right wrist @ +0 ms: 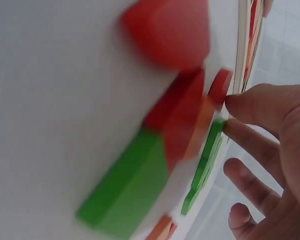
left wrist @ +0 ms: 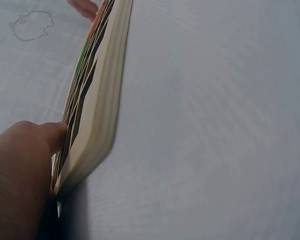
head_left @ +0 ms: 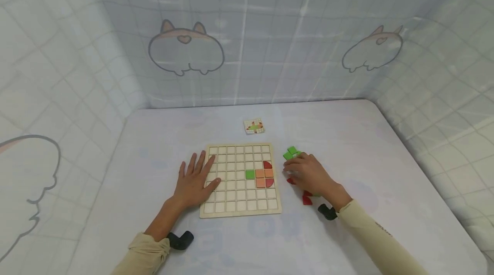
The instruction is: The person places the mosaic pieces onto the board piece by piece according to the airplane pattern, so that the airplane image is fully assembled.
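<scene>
L hand (head_left: 194, 185) lies flat, fingers spread, at gridded wooden board's (head_left: 239, 214) 9 o'clock edge, prob. steadying it. R hand (head_left: 310, 174), fingers loosely parted, no grip visible, is by green tiles (head_left: 287, 155) & red pcs (head_left: 307, 200), approx. 3 o'clock; pattern card (head_left: 253, 126) near 12, prob. for ref.

Bare counter (head_left: 386, 150) stretching right of the right hand (head_left: 308, 174), green tiles (head_left: 287, 155) and red pieces (head_left: 307, 200) crowding around it, a narrow strip running between board (head_left: 230, 196) and green tiles, the left hand (head_left: 194, 187) blocking the board's left side, a card (head_left: 254, 126) lying beyond the far edge.
</scene>
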Action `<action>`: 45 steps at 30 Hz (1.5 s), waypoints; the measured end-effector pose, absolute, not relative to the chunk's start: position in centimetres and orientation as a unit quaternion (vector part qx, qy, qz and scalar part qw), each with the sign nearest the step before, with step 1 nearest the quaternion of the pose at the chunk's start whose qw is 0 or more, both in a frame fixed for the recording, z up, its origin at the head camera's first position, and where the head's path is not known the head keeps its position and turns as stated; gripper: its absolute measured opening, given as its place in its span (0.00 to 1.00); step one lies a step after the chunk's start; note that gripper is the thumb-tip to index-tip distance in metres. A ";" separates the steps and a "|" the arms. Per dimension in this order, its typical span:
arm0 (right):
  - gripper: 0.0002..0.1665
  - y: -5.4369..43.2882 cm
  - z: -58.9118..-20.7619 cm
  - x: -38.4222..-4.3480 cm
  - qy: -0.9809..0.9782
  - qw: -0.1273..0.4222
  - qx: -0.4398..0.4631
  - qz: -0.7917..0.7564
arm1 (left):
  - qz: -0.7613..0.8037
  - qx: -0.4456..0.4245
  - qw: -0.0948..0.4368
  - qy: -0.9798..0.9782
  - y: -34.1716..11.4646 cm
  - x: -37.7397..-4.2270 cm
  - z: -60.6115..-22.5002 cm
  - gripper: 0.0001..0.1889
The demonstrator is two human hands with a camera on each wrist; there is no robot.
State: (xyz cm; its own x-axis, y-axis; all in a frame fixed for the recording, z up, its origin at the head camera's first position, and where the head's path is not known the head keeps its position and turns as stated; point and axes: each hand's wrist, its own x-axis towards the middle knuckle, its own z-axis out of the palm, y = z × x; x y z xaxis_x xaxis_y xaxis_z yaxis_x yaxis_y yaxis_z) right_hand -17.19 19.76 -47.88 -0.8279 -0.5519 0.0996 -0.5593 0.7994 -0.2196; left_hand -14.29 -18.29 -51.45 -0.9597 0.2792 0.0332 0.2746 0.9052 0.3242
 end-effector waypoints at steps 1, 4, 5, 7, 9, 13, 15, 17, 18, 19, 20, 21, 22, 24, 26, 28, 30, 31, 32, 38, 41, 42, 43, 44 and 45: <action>0.15 20.0 -47.8 -17.2 -0.950 0.011 0.291 0.116 | 0.164 0.141 0.006 0.976 -18.3 -14.3 -51.5 0.41; 0.14 20.7 -47.6 -17.4 -0.949 0.008 0.299 0.099 | 0.161 0.140 0.006 0.977 -18.4 -14.4 -51.6 0.41; 0.14 20.9 -47.5 -17.5 -0.948 0.009 0.302 0.095 | 0.163 0.140 0.006 0.977 -18.4 -14.4 -51.6 0.40; 0.14 21.2 -47.4 -17.6 -0.947 0.012 0.308 0.087 | 0.166 0.141 0.007 0.976 -18.3 -14.4 -51.6 0.40; 0.14 21.4 -47.4 -17.8 -0.947 0.016 0.309 0.082 | 0.167 0.141 0.007 0.976 -18.3 -14.3 -51.6 0.40; 0.13 21.3 -47.5 -18.2 -0.948 0.037 0.309 0.074 | 0.165 0.141 0.004 0.976 -18.3 -14.3 -51.5 0.40; 0.13 21.0 -47.5 -18.4 -0.946 0.058 0.312 0.071 | 0.163 0.140 0.003 0.977 -18.4 -14.3 -51.5 0.40; 0.13 20.6 -47.6 -18.6 -0.941 0.079 0.320 0.079 | 0.163 0.140 0.003 0.977 -18.4 -14.4 -51.4 0.41; 0.13 20.2 -47.6 -18.7 -0.937 0.089 0.327 0.087 | 0.163 0.141 0.003 0.976 -18.4 -14.4 -51.4 0.41; 0.12 19.8 -47.6 -18.8 -0.932 0.097 0.336 0.098 | 0.164 0.142 0.002 0.976 -18.4 -14.4 -51.4 0.41; 0.12 19.3 -47.6 -18.9 -0.927 0.102 0.345 0.108 | 0.165 0.142 0.003 0.976 -18.5 -14.4 -51.3 0.40; 0.11 18.8 -47.6 -18.9 -0.921 0.105 0.356 0.119 | 0.165 0.142 0.003 0.976 -18.5 -14.4 -51.3 0.41; 0.11 18.2 -47.6 -18.9 -0.915 0.111 0.367 0.130 | 0.165 0.142 0.003 0.976 -18.5 -14.4 -51.3 0.41; 0.10 16.8 -47.6 -18.7 -0.903 0.118 0.386 0.146 | 0.165 0.142 0.003 0.976 -18.5 -14.4 -51.3 0.40; 0.09 15.4 -47.8 -18.3 -0.890 0.128 0.410 0.156 | 0.166 0.143 0.003 0.976 -18.5 -14.4 -51.3 0.41; 0.09 14.0 -48.0 -17.8 -0.875 0.142 0.432 0.167 | 0.165 0.143 0.003 0.976 -18.4 -14.4 -51.3 0.41; 0.07 12.7 -48.1 -17.4 -0.860 0.146 0.454 0.178 | 0.166 0.144 0.001 0.976 -18.4 -14.3 -51.3 0.41; 0.06 12.2 -48.2 -17.2 -0.854 0.150 0.466 0.179 | 0.166 0.144 0.001 0.976 -18.4 -14.3 -51.3 0.41; 0.06 11.7 -48.3 -17.1 -0.849 0.151 0.474 0.179 | 0.167 0.144 0.001 0.975 -18.4 -14.3 -51.3 0.41; 0.07 10.0 -48.5 -16.3 -0.851 0.121 0.489 0.150 | 0.169 0.145 0.000 0.975 -18.3 -14.1 -51.4 0.41; 0.07 9.9 -48.4 -16.0 -0.859 0.107 0.482 0.136 | 0.166 0.147 -0.001 0.975 -18.3 -14.1 -51.5 0.41; 0.06 9.8 -48.3 -16.0 -0.861 0.105 0.480 0.131 | 0.165 0.147 -0.001 0.975 -18.3 -14.1 -51.5 0.41; 0.06 9.8 -48.2 -15.9 -0.863 0.103 0.478 0.125 | 0.165 0.146 -0.001 0.976 -18.4 -14.2 -51.5 0.41; 0.06 9.8 -48.2 -15.9 -0.865 0.102 0.476 0.120 | 0.165 0.145 -0.002 0.975 -18.4 -14.2 -51.5 0.41; 0.06 9.8 -48.1 -15.8 -0.866 0.102 0.476 0.113 | 0.165 0.145 -0.003 0.976 -18.4 -14.2 -51.6 0.41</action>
State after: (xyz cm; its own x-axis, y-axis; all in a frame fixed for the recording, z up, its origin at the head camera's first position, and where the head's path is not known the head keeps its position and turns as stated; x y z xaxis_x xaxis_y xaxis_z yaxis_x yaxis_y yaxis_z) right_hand -15.83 9.77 -48.08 -0.5271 -0.8010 0.2840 -0.8470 0.5222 -0.0994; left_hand -14.19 -18.37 -51.55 -0.9582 0.2813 0.0526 0.2830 0.9038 0.3209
